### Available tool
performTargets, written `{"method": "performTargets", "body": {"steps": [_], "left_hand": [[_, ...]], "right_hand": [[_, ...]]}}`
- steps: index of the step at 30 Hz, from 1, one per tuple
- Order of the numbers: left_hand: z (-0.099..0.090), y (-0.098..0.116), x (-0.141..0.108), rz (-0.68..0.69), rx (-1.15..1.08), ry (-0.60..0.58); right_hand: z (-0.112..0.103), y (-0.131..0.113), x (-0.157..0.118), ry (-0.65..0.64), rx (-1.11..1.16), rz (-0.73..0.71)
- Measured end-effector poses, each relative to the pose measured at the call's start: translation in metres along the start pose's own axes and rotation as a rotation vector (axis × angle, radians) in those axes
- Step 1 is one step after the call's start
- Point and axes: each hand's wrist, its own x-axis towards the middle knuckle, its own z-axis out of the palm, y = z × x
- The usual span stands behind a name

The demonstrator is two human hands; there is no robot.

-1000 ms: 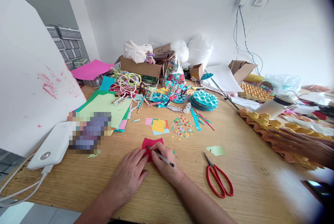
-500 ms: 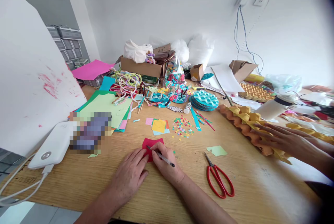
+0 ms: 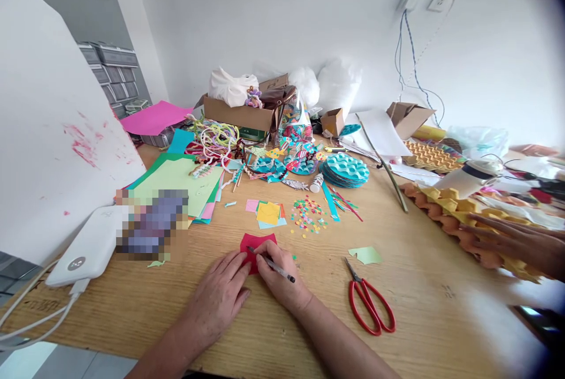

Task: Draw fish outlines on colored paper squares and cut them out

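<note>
A red piece of paper [image 3: 259, 240] lies on the table in front of me, its upper edge cut into curves. My left hand [image 3: 217, 289] rests flat beside it, fingers stretched out with the tips on the paper's left edge. Between the fingers of my right hand [image 3: 286, 295] is a pen [image 3: 282, 272] with a clear barrel and dark end; its tip is at the red paper. Small squares of coloured paper [image 3: 268, 213] and a scatter of round confetti [image 3: 309, 214] lie just beyond my hands.
Red-handled scissors [image 3: 358, 281] and a green paper scrap [image 3: 369, 255] lie right of my hands. Another person's hand [image 3: 514, 243] touches a yellow and orange egg tray [image 3: 459, 232] at far right. A white power bank [image 3: 90, 243], coloured sheets [image 3: 176, 182] and stacked blue discs [image 3: 344, 168] surround the workspace.
The other person's hand and the egg tray have shifted right, uncovering more of a thin stick. My hands and the pen stay almost in place on the red paper.
</note>
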Motion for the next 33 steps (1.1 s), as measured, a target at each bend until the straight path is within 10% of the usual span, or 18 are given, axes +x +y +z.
{"method": "performTargets", "body": {"steps": [13, 33], "left_hand": [[0.0, 0.001, 0.0, 0.001, -0.03, 0.008], [-0.017, -0.023, 0.005, -0.09, -0.2, 0.058]], "right_hand": [[-0.001, -0.001, 0.0, 0.027, 0.029, -0.021], [-0.03, -0.002, -0.001, 0.397, -0.007, -0.209]]}}
